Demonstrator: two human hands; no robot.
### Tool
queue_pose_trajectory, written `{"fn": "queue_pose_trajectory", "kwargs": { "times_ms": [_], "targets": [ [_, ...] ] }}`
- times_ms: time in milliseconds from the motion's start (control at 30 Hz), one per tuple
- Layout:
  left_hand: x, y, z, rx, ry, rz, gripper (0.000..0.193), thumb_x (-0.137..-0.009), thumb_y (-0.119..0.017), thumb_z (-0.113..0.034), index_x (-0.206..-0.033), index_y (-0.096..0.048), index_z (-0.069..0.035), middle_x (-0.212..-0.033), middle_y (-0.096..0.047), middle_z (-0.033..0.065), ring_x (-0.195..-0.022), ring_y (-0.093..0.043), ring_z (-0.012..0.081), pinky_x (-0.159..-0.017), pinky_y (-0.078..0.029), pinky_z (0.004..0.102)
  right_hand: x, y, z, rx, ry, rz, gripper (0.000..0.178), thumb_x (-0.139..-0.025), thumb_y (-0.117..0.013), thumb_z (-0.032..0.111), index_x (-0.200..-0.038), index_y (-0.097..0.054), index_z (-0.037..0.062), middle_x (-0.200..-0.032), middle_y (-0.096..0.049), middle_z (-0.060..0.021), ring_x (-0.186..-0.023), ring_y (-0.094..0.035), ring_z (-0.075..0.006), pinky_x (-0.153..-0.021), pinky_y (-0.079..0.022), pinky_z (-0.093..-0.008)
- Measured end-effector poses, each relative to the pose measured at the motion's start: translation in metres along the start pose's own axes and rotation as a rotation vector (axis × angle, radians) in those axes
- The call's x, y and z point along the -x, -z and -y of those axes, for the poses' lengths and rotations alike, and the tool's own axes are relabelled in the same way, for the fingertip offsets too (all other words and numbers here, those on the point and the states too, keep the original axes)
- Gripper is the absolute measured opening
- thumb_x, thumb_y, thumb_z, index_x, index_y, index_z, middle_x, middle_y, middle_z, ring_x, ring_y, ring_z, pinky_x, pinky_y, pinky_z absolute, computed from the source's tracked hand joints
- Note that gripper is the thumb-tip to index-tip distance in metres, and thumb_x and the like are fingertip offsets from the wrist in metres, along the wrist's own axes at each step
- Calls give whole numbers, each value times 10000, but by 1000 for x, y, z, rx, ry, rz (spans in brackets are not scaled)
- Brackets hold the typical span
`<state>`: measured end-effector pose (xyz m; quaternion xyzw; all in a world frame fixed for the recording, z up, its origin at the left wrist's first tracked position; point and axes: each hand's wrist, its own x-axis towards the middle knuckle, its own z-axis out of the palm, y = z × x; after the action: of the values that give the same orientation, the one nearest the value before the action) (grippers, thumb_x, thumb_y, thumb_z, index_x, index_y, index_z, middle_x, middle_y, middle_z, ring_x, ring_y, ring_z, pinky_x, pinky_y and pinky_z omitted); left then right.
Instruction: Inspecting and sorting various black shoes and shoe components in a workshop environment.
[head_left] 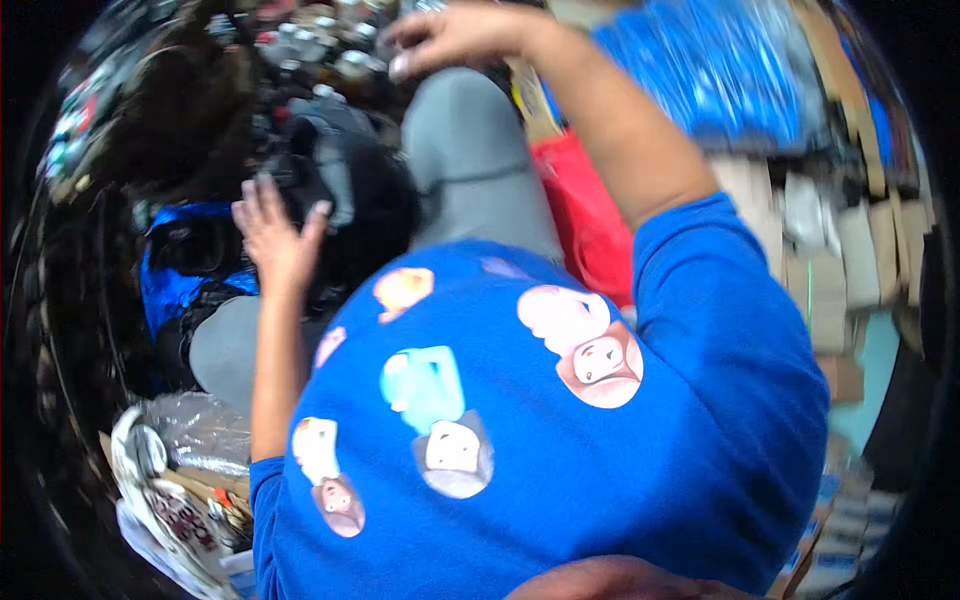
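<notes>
My left hand [268, 235] is open, its fingers spread and thumb apart. It hovers beside a black and grey bag-like bundle [335, 165], and I cannot tell whether they touch. Farther off, my right hand [455, 38] reaches past my grey-clad right knee [462, 115], somewhat smeared by motion. Its fingers stretch out to the left with the thumb apart, and no held thing can be made out. Close to those fingertips lies a heap of small, mixed items [325, 50], some pale and some amber, too blurred to name.
A blue plastic-wrapped bundle [710, 75] fills the far right. Red material [585, 210] lies beside my right leg. Cardboard pieces [840, 260] stack along the right. At the lower left are clear plastic wrap [200, 430] and a white printed bag [165, 500]. Shiny blue material [160, 275] lies at left.
</notes>
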<state>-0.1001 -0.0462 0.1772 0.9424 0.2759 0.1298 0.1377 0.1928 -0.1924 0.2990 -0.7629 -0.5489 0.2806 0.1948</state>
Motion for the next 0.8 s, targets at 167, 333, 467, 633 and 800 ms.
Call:
{"fn": "queue_pose_trajectory", "kwargs": {
  "times_ms": [167,333,467,633,800],
  "targets": [
    [-5,-14,9,-37,-99,0,781,-804,-573,-478,-1373,-262,-43,-1425,-228,192,-1309,-156,410,-1074,-136,457,144,38,-20,-126,-291,-74,555,-811,-613,400,-1187,-526,2,-1110,-598,-143,-1008,-558,-208,-884,-423,-302],
    [-14,-17,-3,-40,-103,24,808,-798,-544,-538,-1382,-249,-63,-1446,-174,178,-1324,-102,409,-1072,-134,475,226,33,-37,-246,-551,-112,539,-819,-609,368,-1202,-515,0,-1184,-556,-131,-1107,-480,-204,-970,-332,-315],
    [-17,-18,-9,-66,-130,27,840,-785,-533,-583,-1385,-246,-71,-1447,-173,173,-1327,-91,412,-1070,-141,482,246,32,-50,-280,-556,-150,543,-817,-615,367,-1204,-514,0,-1170,-562,-125,-1100,-481,-195,-964,-336,-309],
    [-17,-20,-13,-96,-113,22,848,-781,-536,-587,-1385,-246,-67,-1443,-185,173,-1322,-108,415,-1068,-156,475,237,32,-71,-223,-535,-139,534,-819,-615,360,-1199,-518,-2,-1153,-571,-127,-1071,-500,-193,-945,-358,-308],
    [-18,-12,-19,-175,-107,17,840,-758,-595,-524,-1383,-262,-73,-1424,-242,171,-1292,-198,418,-1063,-192,460,215,32,-79,-250,-469,-99,518,-808,-641,337,-1210,-521,34,-1138,-584,-128,-1049,-516,-163,-940,-362,-289]
  ]
}}
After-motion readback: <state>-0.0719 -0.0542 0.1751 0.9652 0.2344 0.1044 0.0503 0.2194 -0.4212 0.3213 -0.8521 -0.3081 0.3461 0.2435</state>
